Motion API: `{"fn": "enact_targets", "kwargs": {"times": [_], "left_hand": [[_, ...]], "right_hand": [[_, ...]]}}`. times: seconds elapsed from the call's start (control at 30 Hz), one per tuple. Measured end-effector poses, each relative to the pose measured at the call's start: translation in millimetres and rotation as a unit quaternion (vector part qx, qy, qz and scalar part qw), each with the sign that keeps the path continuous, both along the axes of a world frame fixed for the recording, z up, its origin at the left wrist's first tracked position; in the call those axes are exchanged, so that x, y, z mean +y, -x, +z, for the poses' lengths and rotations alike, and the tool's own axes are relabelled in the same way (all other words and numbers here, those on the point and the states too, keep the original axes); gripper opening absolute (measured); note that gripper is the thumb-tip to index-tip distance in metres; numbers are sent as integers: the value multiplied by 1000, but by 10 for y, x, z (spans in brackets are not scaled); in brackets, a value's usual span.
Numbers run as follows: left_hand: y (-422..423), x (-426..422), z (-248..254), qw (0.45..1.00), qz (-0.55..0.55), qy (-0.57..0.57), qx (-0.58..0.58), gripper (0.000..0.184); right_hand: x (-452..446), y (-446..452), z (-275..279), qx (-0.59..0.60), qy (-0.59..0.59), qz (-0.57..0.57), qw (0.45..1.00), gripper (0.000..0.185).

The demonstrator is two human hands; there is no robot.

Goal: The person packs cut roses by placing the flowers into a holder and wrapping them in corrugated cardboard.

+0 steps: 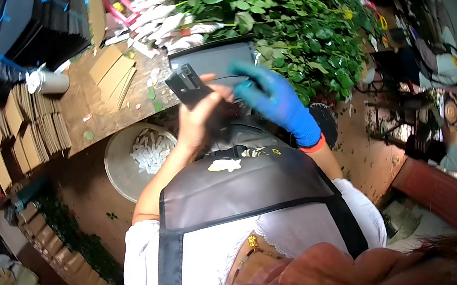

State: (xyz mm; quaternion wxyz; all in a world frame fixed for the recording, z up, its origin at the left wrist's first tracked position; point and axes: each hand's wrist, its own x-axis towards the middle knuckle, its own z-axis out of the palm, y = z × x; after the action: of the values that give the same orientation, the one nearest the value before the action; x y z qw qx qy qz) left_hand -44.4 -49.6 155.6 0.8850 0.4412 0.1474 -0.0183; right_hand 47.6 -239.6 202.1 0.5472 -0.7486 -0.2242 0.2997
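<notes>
My bare left hand point(202, 110) is wrapped round a dark, box-like tool point(188, 83), which tilts up toward the table. My right hand point(268, 90), in a blue and teal glove with an orange cuff, is just right of it, fingers apart and slightly blurred, with nothing seen in them. Behind both hands a dark grey tray point(212, 60) sits at the table's edge. Beyond it lie leafy green stems point(293, 23), their flower heads in white wraps point(159, 15) pointing left.
Folded cardboard pieces point(35, 123), a white roll point(48, 82) and stacked black sheets point(34, 30) are on the left. Below the table edge stands a round bin point(120, 179) with white pieces. Two people point(445, 67) point(455, 159) are at the far right.
</notes>
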Motion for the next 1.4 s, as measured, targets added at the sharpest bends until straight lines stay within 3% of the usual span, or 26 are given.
{"fn": "enact_targets", "kwargs": {"times": [0.03,0.1,0.13,0.17,0.2,0.23,0.3,0.4,0.5,0.57,0.63,0.7,0.73,0.77,0.87,1.07,1.1,1.17,1.3,1.33,1.4], "left_hand": [[85,103,78,997,49,53,18,49],[256,411,-51,994,96,40,24,46],[318,551,-130,990,129,-35,33,46],[381,750,-384,970,132,-195,66,50],[355,874,-564,907,146,-388,75,53],[329,994,-711,806,153,-564,93,55],[278,1241,-995,719,71,-674,154,64],[163,1410,-1279,631,-8,-766,124,66],[-37,1539,-1390,654,-24,-755,42,58],[-377,1710,-1432,693,74,-717,11,44],[-794,1923,-1282,666,205,-716,-36,40],[-1184,2105,-1335,686,229,-690,-19,42],[-1352,2169,-1391,670,238,-703,1,43],[-1531,2262,-1552,724,237,-648,21,42],[-1840,2385,-1741,763,217,-609,34,40],[-1669,2644,-1671,766,204,-605,-73,36],[-1574,2721,-1671,795,186,-575,-58,35],[-1439,2858,-1628,800,150,-580,-28,34],[-1588,2982,-1590,772,68,-631,28,42],[-1675,2997,-1593,833,76,-548,-2,42],[-1768,2914,-1483,879,99,-453,111,43]], "right_hand": [[28,-52,-236,-17,-29,-84,996,55],[-151,-213,-811,84,-128,-179,972,58],[-252,-277,-920,139,-141,-230,953,59],[-356,-314,-993,193,-151,-281,928,60],[-428,-348,-1112,128,-116,-294,940,56],[-486,-366,-1204,64,-82,-304,947,53],[-566,-333,-1242,-110,26,-292,950,51],[-405,-241,-859,-88,-27,-271,958,52],[-117,-71,-375,-48,-37,-232,971,49],[-30,-1,-338,-49,-35,-220,974,44],[103,71,-270,-44,-26,-202,978,40],[196,120,-358,-45,-13,-197,979,39],[250,150,-369,-54,-6,-188,981,39],[309,203,-361,-36,1,-197,980,39],[349,286,-374,-67,27,-167,983,38],[276,364,-424,-45,40,-171,983,41],[253,374,-424,-45,42,-173,983,41],[214,374,-459,-45,42,-181,981,40],[261,315,-536,-49,50,-171,983,39],[306,299,-509,-46,46,-168,984,39],[379,274,-467,-39,44,-165,985,40]]}}
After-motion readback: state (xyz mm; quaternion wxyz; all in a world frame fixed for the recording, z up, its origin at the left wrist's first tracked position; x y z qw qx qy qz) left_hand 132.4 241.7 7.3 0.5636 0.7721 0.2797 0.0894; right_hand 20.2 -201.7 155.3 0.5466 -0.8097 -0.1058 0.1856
